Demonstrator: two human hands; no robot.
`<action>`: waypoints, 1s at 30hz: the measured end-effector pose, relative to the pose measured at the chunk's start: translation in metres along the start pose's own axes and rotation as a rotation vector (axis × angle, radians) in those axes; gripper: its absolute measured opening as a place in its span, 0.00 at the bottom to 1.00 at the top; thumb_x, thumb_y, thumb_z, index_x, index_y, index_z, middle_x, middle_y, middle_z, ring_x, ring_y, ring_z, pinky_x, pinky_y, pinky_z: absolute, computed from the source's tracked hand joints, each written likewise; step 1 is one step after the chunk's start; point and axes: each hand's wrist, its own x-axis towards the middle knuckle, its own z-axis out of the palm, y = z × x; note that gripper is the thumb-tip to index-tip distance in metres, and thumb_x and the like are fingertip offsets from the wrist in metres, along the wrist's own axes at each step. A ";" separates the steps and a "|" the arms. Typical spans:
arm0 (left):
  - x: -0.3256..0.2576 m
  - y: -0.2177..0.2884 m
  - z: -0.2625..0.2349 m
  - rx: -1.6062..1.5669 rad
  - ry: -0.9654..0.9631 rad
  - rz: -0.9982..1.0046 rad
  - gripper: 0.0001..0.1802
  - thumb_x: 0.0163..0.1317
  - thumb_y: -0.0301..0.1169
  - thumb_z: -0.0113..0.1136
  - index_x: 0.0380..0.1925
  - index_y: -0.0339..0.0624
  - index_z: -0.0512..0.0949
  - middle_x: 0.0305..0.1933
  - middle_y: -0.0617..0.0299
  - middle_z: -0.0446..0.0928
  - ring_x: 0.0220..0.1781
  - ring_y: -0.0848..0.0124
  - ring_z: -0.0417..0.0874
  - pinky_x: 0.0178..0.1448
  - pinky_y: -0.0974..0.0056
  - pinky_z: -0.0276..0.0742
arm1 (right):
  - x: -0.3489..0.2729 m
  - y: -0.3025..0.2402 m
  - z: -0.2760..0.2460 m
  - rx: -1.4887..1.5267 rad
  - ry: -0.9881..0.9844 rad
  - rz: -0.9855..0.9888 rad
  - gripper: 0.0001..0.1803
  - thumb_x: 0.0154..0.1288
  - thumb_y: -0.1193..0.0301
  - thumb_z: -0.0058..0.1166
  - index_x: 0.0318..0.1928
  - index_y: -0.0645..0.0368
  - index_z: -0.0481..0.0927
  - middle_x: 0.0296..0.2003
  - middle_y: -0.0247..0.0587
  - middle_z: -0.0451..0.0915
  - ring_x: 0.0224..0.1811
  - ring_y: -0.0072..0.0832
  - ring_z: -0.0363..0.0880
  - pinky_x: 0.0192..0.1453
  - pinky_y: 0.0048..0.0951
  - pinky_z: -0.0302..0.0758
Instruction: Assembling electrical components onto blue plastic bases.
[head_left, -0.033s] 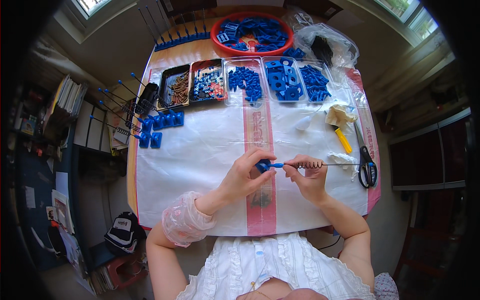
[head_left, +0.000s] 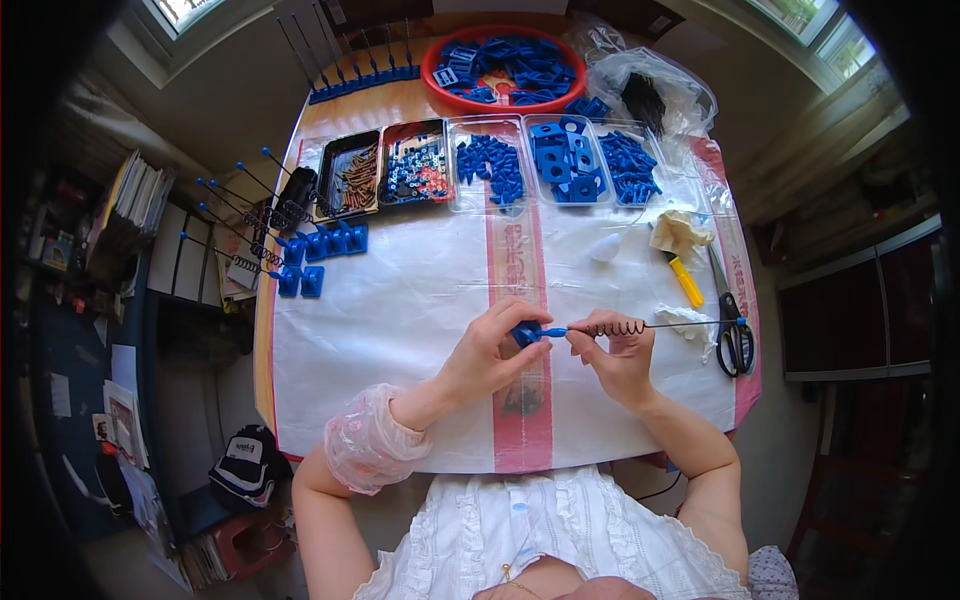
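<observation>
Left hand (head_left: 485,350): grasping one blue plastic base (head_left: 523,334) in curled fingers
Right hand (head_left: 620,362): pinching one dark coiled-wire rod (head_left: 690,324)
Base and rod: above desk (head_left: 405,105), near edge's middle
Connector risk: could slip off slim blue plastic connector (head_left: 555,331) if pushed crookedly
Tray count: five rectangular plastic trays (head_left: 340,154)

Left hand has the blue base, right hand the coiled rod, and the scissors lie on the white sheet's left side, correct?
Not quite: the head view shows the scissors on the white sheet's right side. The left hand does have the blue base, the right hand the coiled rod.
</observation>
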 end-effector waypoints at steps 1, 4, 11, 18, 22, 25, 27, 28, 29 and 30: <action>-0.001 -0.001 0.000 -0.046 -0.007 -0.020 0.15 0.64 0.24 0.67 0.51 0.37 0.79 0.48 0.59 0.78 0.49 0.70 0.81 0.54 0.66 0.77 | 0.000 0.000 0.000 0.028 0.001 0.006 0.05 0.62 0.83 0.68 0.38 0.64 0.88 0.25 0.32 0.83 0.26 0.17 0.78 0.29 0.20 0.70; -0.003 -0.007 0.001 -0.204 -0.024 -0.085 0.13 0.67 0.25 0.66 0.50 0.36 0.79 0.45 0.62 0.78 0.46 0.75 0.79 0.48 0.69 0.77 | 0.002 -0.002 -0.001 0.184 0.003 0.157 0.04 0.63 0.83 0.66 0.38 0.64 0.87 0.26 0.34 0.84 0.26 0.18 0.80 0.27 0.20 0.71; -0.003 -0.010 -0.001 -0.342 0.018 -0.081 0.12 0.68 0.27 0.67 0.49 0.37 0.79 0.43 0.65 0.78 0.41 0.80 0.79 0.38 0.74 0.76 | 0.007 0.001 -0.005 0.273 -0.039 0.295 0.02 0.68 0.79 0.64 0.39 0.65 0.85 0.26 0.38 0.84 0.23 0.18 0.79 0.25 0.20 0.72; -0.003 0.000 -0.001 -0.144 0.099 -0.104 0.20 0.63 0.25 0.71 0.54 0.41 0.76 0.41 0.70 0.75 0.41 0.83 0.75 0.45 0.74 0.72 | 0.010 0.002 -0.005 0.264 -0.020 0.330 0.03 0.68 0.77 0.63 0.39 0.64 0.85 0.25 0.37 0.84 0.23 0.18 0.79 0.25 0.19 0.72; -0.004 -0.005 -0.003 -0.175 0.089 -0.142 0.23 0.62 0.25 0.72 0.55 0.42 0.75 0.41 0.70 0.74 0.41 0.83 0.76 0.45 0.74 0.72 | 0.009 0.000 -0.005 0.249 -0.008 0.326 0.03 0.68 0.77 0.63 0.39 0.64 0.85 0.25 0.36 0.84 0.23 0.18 0.79 0.25 0.20 0.72; -0.002 -0.002 -0.003 -0.190 0.085 -0.121 0.22 0.62 0.25 0.72 0.55 0.42 0.75 0.41 0.70 0.75 0.41 0.83 0.76 0.45 0.73 0.73 | 0.010 -0.001 -0.006 0.250 0.000 0.310 0.03 0.68 0.77 0.64 0.38 0.64 0.85 0.25 0.36 0.84 0.23 0.18 0.79 0.25 0.20 0.72; -0.002 -0.001 -0.003 -0.169 0.086 -0.098 0.23 0.62 0.24 0.72 0.55 0.42 0.75 0.42 0.70 0.75 0.42 0.82 0.77 0.46 0.73 0.73 | 0.009 -0.002 -0.006 0.259 0.006 0.314 0.03 0.67 0.77 0.64 0.38 0.64 0.85 0.25 0.36 0.84 0.23 0.18 0.79 0.25 0.20 0.73; -0.002 -0.002 -0.003 -0.173 0.086 -0.092 0.23 0.62 0.24 0.72 0.55 0.42 0.75 0.42 0.70 0.75 0.42 0.82 0.77 0.47 0.72 0.74 | 0.009 -0.003 -0.006 0.263 0.009 0.317 0.03 0.67 0.77 0.64 0.38 0.64 0.85 0.25 0.36 0.84 0.23 0.18 0.79 0.25 0.20 0.73; -0.002 -0.002 -0.003 -0.177 0.087 -0.085 0.23 0.62 0.24 0.72 0.55 0.41 0.75 0.42 0.69 0.75 0.42 0.82 0.77 0.47 0.72 0.74 | 0.010 -0.003 -0.007 0.261 0.007 0.315 0.03 0.67 0.77 0.64 0.38 0.64 0.85 0.25 0.36 0.84 0.23 0.18 0.79 0.25 0.20 0.73; -0.002 -0.003 -0.004 -0.180 0.088 -0.079 0.23 0.62 0.24 0.72 0.55 0.41 0.75 0.43 0.69 0.75 0.42 0.82 0.78 0.47 0.72 0.74 | 0.010 -0.004 -0.007 0.258 0.006 0.313 0.03 0.67 0.77 0.64 0.38 0.64 0.85 0.25 0.36 0.84 0.23 0.18 0.80 0.25 0.20 0.73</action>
